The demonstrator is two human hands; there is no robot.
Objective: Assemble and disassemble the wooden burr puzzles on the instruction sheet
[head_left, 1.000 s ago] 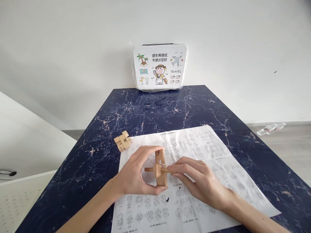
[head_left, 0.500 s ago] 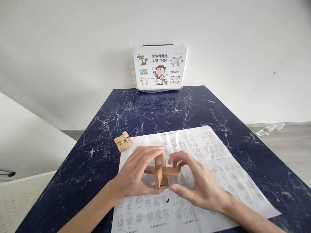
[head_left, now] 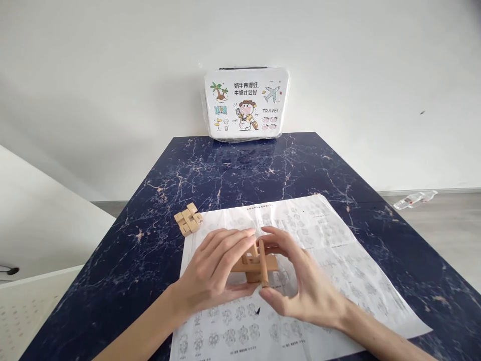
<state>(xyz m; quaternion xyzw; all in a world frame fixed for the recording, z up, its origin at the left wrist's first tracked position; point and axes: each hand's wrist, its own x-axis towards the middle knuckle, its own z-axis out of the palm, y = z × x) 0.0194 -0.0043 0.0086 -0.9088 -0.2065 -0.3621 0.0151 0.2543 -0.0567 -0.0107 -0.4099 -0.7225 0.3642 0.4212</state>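
Observation:
My left hand (head_left: 216,265) is closed around an interlocking wooden puzzle (head_left: 250,276), fingers over its top and thumb beneath. One horizontal bar of the puzzle points right, past an upright wooden stick (head_left: 263,265). That stick is at the puzzle's right side, pinched lengthwise between the thumb and fingertips of my right hand (head_left: 310,281). Whether the stick has come free of the puzzle, I cannot tell. Fingers hide the puzzle's left part. Below both hands lies a creased paper sheet (head_left: 330,260) printed with puzzle diagrams.
A second, paler wooden puzzle (head_left: 188,219) rests at the sheet's upper left corner. The dark blue marbled table (head_left: 240,175) reaches to the wall, where a white cartoon-printed case (head_left: 246,103) in clear plastic stands. Clear plastic packaging (head_left: 415,199) is on the right, beyond the table.
My right hand has moved left and closed on the puzzle's upright stick; before, its fingers were apart beside it. The puzzle has turned and now shows a different side.

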